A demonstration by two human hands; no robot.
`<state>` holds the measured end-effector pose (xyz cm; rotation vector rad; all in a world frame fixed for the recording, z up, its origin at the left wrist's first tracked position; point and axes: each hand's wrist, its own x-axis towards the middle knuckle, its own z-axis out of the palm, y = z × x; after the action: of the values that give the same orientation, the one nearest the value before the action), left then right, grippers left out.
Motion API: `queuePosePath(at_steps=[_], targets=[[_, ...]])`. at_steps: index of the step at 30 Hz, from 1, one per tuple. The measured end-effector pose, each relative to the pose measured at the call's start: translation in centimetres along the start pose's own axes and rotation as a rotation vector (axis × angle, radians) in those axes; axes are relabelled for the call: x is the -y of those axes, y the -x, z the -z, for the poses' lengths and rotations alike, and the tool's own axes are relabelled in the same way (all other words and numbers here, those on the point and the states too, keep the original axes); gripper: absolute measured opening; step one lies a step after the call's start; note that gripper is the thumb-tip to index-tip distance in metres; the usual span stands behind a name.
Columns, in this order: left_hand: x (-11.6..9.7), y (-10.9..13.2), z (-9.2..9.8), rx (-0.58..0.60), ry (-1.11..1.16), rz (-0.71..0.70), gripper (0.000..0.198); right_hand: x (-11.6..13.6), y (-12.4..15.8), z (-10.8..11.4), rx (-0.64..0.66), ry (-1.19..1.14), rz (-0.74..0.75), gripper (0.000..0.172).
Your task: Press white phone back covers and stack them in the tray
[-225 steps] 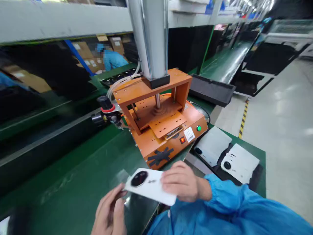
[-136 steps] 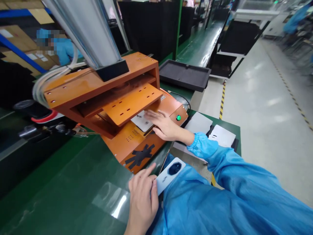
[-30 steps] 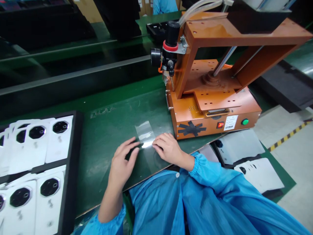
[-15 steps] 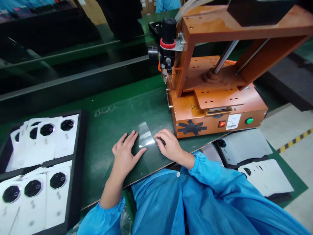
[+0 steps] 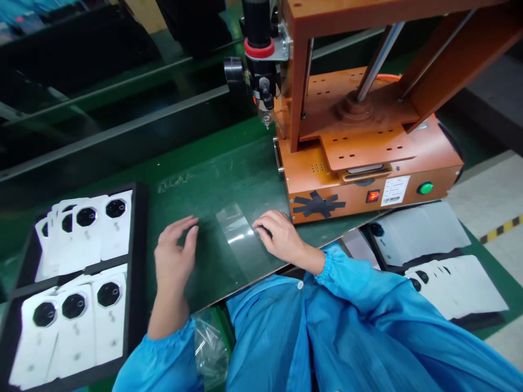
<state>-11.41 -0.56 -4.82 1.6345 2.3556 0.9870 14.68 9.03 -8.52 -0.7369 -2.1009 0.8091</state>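
A clear plastic film (image 5: 237, 231) lies on the green mat (image 5: 196, 190), with light glinting off it. My right hand (image 5: 280, 234) is closed in a pinch at the film's right edge; the exact contact under the fingertips is hard to see. To the left of the film, my left hand (image 5: 175, 253) is held apart from it, thumb and fingers spread with nothing between them.
An orange press machine (image 5: 368, 158) with a lit green button (image 5: 425, 188) stands at the right rear. On the left, a black tray (image 5: 139, 234) holds several white phone back covers (image 5: 109, 316). More white covers (image 5: 461, 286) lie at the right. Clear plastic (image 5: 210, 348) shows below the table edge.
My left hand has lifted off the film's left side and moved left. My right hand stays at the film's right edge. The camera view has shifted slightly.
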Motion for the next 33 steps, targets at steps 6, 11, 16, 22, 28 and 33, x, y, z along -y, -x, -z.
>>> queuePosePath(at_steps=[6, 11, 16, 22, 28, 33], targets=[[0.2, -4.5, -4.1, 0.188, -0.058, -0.191, 0.040, 0.7, -1.6, 0.0, 0.004, 0.006, -0.038, 0.014], [0.6, -4.2, -5.0, 0.151, -0.025, -0.185, 0.040, 1.4, -6.3, -1.3, 0.070, 0.281, 0.046, 0.016], [0.9, -4.2, -5.0, 0.135, 0.050, -0.174, 0.038, 0.1, -9.9, -3.7, 0.205, 0.448, 0.222, 0.017], [1.1, -4.5, -5.3, 0.079, 0.075, -0.146, 0.021, -0.8, -9.8, -4.9, 0.300, 0.541, 0.304, 0.021], [0.7, -4.6, -5.3, 0.098, 0.036, -0.147, 0.020, -0.1, -9.6, -4.5, 0.300, 0.629, 0.439, 0.024], [-0.2, -3.9, -4.4, 0.182, -0.054, -0.230, 0.039, 1.1, -9.1, -3.6, 0.301, 0.731, 0.451, 0.019]])
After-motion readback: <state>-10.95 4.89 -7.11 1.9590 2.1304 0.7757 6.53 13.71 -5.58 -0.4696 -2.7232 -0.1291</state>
